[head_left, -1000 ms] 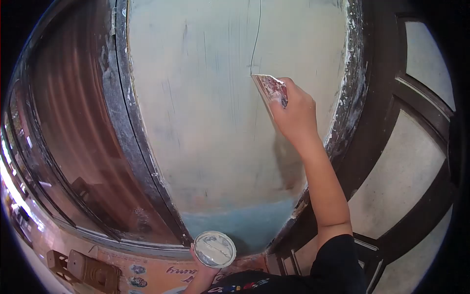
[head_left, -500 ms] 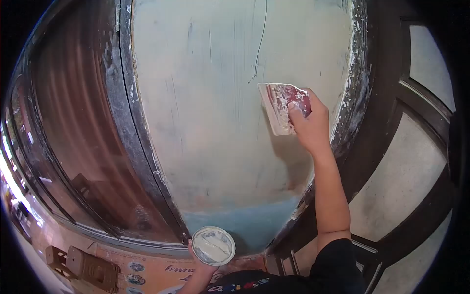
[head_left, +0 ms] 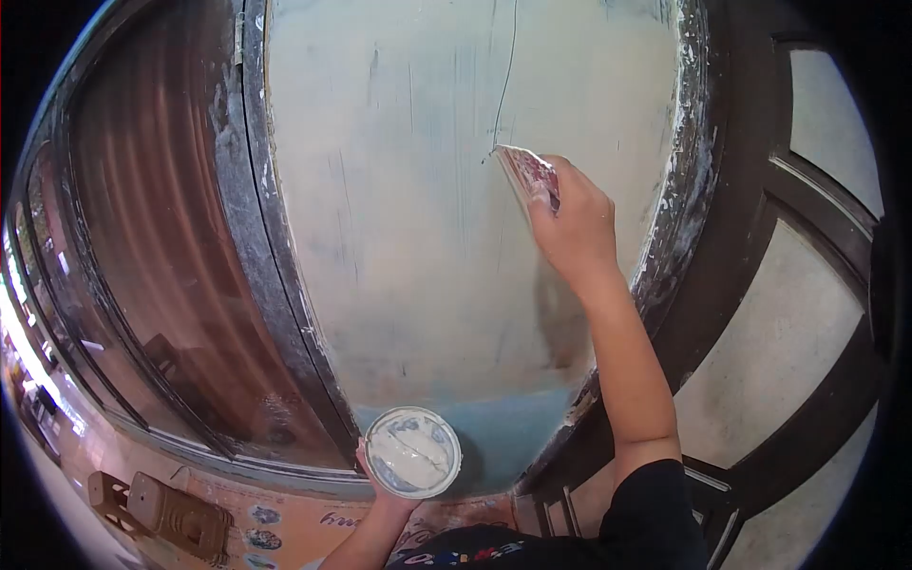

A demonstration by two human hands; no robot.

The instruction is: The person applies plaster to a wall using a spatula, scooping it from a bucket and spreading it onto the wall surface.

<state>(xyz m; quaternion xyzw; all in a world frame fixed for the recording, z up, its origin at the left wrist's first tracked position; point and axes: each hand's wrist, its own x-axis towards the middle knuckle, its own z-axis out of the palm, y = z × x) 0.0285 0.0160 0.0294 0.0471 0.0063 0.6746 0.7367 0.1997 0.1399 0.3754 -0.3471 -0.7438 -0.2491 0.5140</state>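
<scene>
My right hand (head_left: 578,217) grips a putty knife (head_left: 534,173) with a wide blade and a dark red, putty-smeared grip. Its blade edge is turned toward the pale wall panel (head_left: 408,237), close to the lower end of a thin dark crack (head_left: 506,81); whether it touches cannot be made out. Low in the view, my left hand (head_left: 388,489) holds a round container of putty (head_left: 413,453) from below and the left side. Off-white putty lies inside with a groove across it. Most of the left fingers are hidden by the container.
A dark, paint-spotted frame (head_left: 249,180) borders the panel on the left, beside a glass window (head_left: 152,218) with a brown curtain. To the right stands a dark panelled door (head_left: 741,313). Brown plastic stools (head_left: 176,513) and a printed orange sheet (head_left: 285,532) are on the floor.
My right hand has moved left and slightly up, and the putty knife has turned more edge-on, nearer the crack's lower end. The putty container has risen slightly with my left hand.
</scene>
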